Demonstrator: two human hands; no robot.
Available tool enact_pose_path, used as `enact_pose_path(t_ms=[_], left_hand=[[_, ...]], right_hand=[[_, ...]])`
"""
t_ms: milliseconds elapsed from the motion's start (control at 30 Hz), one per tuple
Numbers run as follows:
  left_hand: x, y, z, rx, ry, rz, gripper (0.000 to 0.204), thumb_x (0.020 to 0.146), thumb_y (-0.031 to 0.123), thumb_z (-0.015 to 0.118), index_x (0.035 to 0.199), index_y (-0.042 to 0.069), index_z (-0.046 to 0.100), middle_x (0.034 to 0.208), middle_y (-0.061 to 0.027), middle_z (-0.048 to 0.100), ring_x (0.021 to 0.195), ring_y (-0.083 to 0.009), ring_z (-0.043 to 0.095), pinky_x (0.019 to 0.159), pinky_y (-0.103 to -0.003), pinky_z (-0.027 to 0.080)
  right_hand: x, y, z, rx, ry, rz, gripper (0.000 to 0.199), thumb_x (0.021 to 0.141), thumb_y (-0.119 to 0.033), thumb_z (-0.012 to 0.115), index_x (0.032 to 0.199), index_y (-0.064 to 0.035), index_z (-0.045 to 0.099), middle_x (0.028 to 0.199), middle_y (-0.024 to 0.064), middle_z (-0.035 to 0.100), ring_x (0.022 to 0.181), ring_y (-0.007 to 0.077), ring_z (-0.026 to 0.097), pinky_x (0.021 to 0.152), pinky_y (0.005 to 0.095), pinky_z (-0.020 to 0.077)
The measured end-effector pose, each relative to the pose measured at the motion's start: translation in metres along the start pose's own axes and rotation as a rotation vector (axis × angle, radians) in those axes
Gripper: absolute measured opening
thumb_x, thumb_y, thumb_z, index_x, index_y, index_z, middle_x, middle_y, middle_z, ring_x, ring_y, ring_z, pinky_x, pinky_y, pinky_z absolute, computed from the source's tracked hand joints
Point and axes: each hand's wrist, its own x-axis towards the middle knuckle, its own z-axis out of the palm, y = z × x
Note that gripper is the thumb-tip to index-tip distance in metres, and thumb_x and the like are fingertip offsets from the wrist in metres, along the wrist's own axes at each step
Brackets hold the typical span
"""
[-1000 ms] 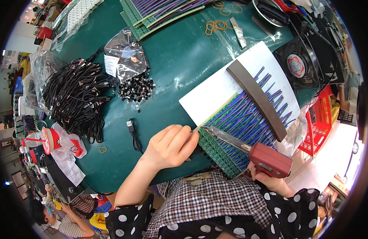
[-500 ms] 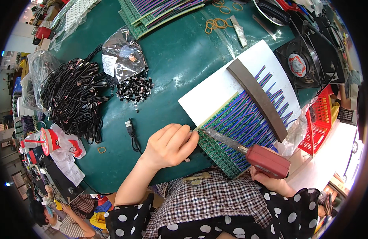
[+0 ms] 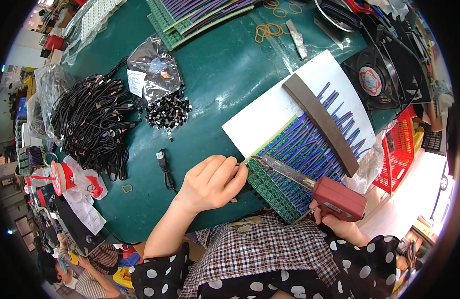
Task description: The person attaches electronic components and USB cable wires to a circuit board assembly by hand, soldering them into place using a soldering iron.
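Green table (image 3: 210, 74); red crate (image 3: 400, 154) at three o'clock. Left hand (image 3: 210, 183) pinches thin piece (image 3: 241, 164); right hand (image 3: 339, 227) grips soldering gun (image 3: 339, 199).

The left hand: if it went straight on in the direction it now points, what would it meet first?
Most likely the green circuit board, at its left corner, just to the right of the left hand. Depth is hard to judge here, so they may already touch.

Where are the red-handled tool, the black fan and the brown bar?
Red-handled tool (image 3: 338, 199), head view: on its red handle.
Black fan (image 3: 370, 81), head view: on its hub.
Brown bar (image 3: 323, 120), head view: on its middle.
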Motion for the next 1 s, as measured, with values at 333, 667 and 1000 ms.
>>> enact_pose_path(t_ms=[333, 667, 1000], left_hand=[[0.006, 0.011, -0.010, -0.018, -0.087, 0.079, 0.024, 0.063, 0.004, 0.063, 0.086, -0.005, 0.063, 0.081, -0.0102, 0.057, 0.065, -0.0197, 0.059, 0.059, -0.029, 0.052], [0.011, 0.012, -0.014, 0.062, -0.167, 0.141, 0.025, 0.066, 0.006, 0.061, 0.087, -0.007, 0.062, 0.082, -0.0101, 0.056, 0.068, -0.0192, 0.058, 0.062, -0.029, 0.052], [0.013, 0.013, -0.017, 0.082, -0.234, 0.133, 0.023, 0.065, 0.002, 0.064, 0.087, -0.006, 0.061, 0.083, -0.0099, 0.056, 0.070, -0.0190, 0.058, 0.064, -0.028, 0.052]], right_hand=[[-0.001, -0.011, 0.003, 0.022, -0.007, 0.064, 0.064, 0.081, -0.038, 0.069, 0.126, -0.0017, 0.042, 0.109, 0.0117, 0.056, 0.068, 0.0140, 0.054, 0.058, 0.0242, 0.0421], [-0.005, 0.005, -0.004, -0.072, -0.009, -0.016, 0.065, 0.080, -0.030, 0.071, 0.127, 0.0006, 0.037, 0.082, 0.0082, 0.054, 0.065, 0.0139, 0.054, 0.059, 0.0258, 0.0439], [-0.005, 0.002, -0.003, 0.072, 0.051, 0.041, 0.065, 0.073, -0.005, 0.072, 0.130, 0.0044, 0.042, 0.099, 0.0113, 0.062, 0.075, 0.0113, 0.058, 0.064, 0.0224, 0.0478]])
